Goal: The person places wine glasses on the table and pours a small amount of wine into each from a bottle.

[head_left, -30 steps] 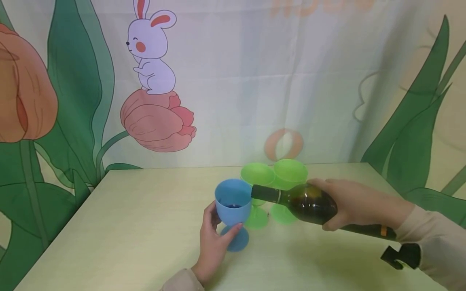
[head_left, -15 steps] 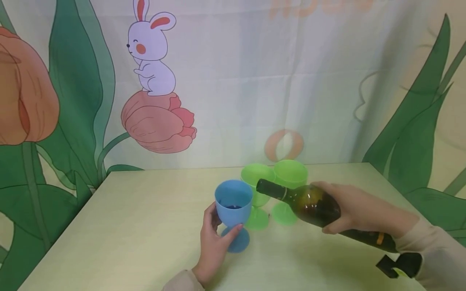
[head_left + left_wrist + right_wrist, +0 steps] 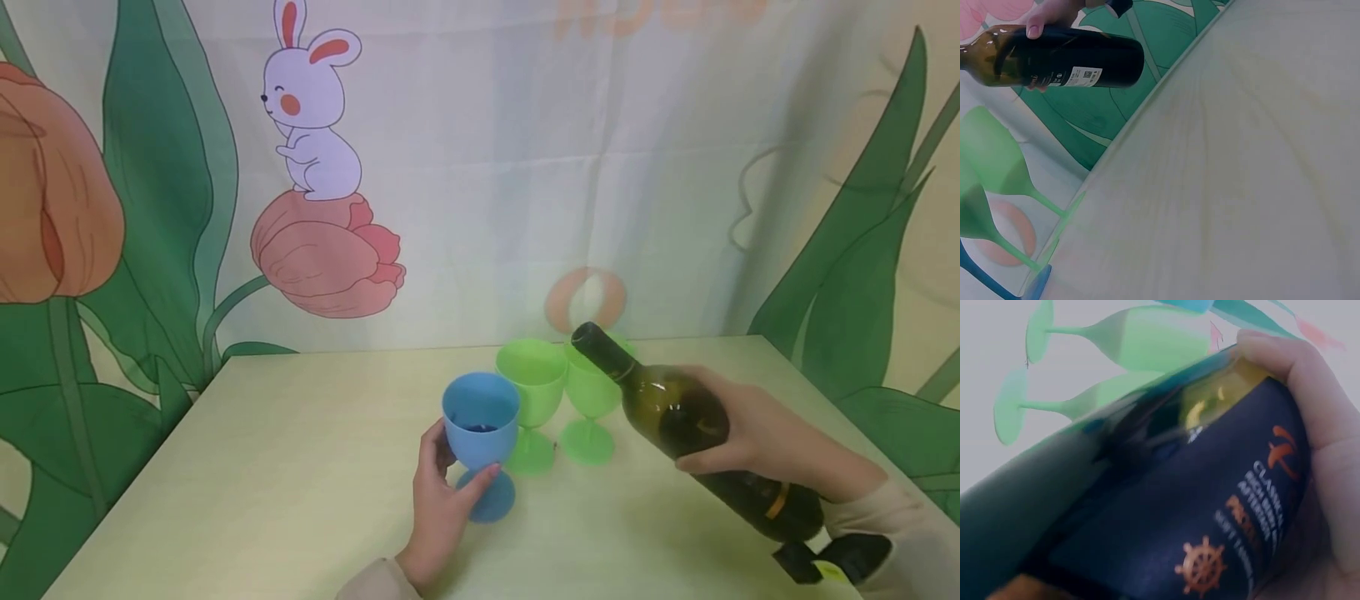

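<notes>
My left hand (image 3: 446, 500) holds a blue plastic goblet (image 3: 480, 450) round the lower bowl, thumb in front. A little dark liquid shows at the bottom of its bowl. The goblet stands upright, its foot close over the table. To the right, my right hand (image 3: 757, 437) grips a dark green wine bottle (image 3: 678, 412) round its body, tilted with the neck up and to the left. The right wrist view shows the bottle's black label (image 3: 1229, 506) with orange print and a ship's wheel. Only the goblet's stem and foot (image 3: 1038, 284) show in the left wrist view.
Two green goblets (image 3: 531, 375) stand side by side behind the blue one, the right one partly behind the bottle neck. The pale table (image 3: 247, 483) ends at a printed cloth backdrop (image 3: 465, 167). A black wrist strap (image 3: 847, 557) sits on my right sleeve.
My right hand has drawn the bottle to the right, away from the blue goblet's rim, and tipped its neck upward. The left hand and blue goblet have stayed in place.
</notes>
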A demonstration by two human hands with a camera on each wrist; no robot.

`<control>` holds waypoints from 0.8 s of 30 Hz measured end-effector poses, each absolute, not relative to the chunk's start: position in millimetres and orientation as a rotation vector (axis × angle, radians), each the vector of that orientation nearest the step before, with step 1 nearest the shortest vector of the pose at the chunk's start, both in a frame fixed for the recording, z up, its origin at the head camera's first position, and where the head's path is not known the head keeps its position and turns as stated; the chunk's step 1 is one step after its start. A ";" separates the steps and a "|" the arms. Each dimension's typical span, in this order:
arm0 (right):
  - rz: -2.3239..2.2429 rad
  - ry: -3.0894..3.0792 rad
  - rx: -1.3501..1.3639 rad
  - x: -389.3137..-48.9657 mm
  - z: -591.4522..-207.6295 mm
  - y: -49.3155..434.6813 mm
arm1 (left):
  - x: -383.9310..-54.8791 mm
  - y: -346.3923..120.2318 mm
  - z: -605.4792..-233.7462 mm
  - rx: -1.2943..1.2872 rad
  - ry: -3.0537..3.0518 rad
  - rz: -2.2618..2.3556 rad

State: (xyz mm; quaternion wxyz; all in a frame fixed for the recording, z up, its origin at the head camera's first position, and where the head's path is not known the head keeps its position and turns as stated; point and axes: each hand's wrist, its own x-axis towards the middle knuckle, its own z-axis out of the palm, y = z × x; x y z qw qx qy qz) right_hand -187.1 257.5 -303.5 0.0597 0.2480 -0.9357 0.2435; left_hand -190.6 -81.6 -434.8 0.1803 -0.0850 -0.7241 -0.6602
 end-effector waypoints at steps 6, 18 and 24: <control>0.815 -2.823 0.667 -188.5 -310.1 270.3 | -189.9 -82.1 -434.5 -0.241 -2.045 -1.870; 1.036 -2.742 0.494 -199.5 -324.6 292.8 | -191.0 -81.8 -434.7 -0.228 -2.042 -1.850; 1.085 -2.693 0.444 -206.5 -334.1 305.6 | -191.8 -81.2 -435.4 -0.216 -2.042 -1.855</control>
